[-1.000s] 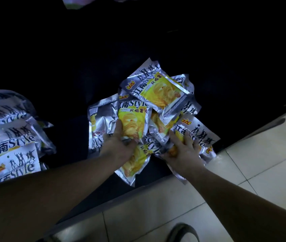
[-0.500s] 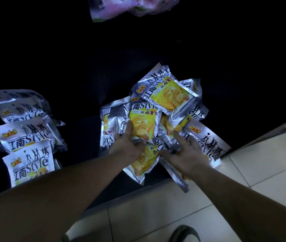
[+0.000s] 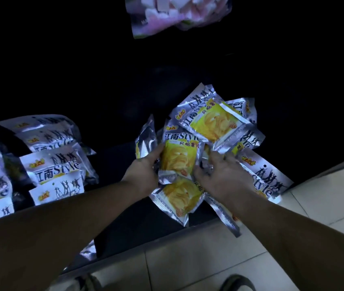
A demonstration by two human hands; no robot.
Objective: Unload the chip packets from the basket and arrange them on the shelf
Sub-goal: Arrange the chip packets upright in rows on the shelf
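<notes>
A loose heap of silver and yellow chip packets (image 3: 213, 122) lies on the dark bottom shelf (image 3: 114, 160). My left hand (image 3: 143, 171) grips the left edge of an upright packet (image 3: 177, 156) in the middle of the heap, thumb along its side. My right hand (image 3: 219, 175) holds the same packet's right side, its fingers curled in among the neighbouring packets. Another packet (image 3: 177, 198) lies flat just below my hands, overhanging the shelf's front edge. The basket is out of view.
A neat row of the same chip packets (image 3: 55, 162) stands at the left of the shelf. A pink and white bag (image 3: 167, 13) hangs from the shelf above. Pale floor tiles (image 3: 209, 259) run along the shelf front; a shoe tip (image 3: 236, 283) shows at the bottom.
Both hands have closed in on the middle packet and tipped it more upright. The view has shifted, so the heap sits further right and the pink bag shows more.
</notes>
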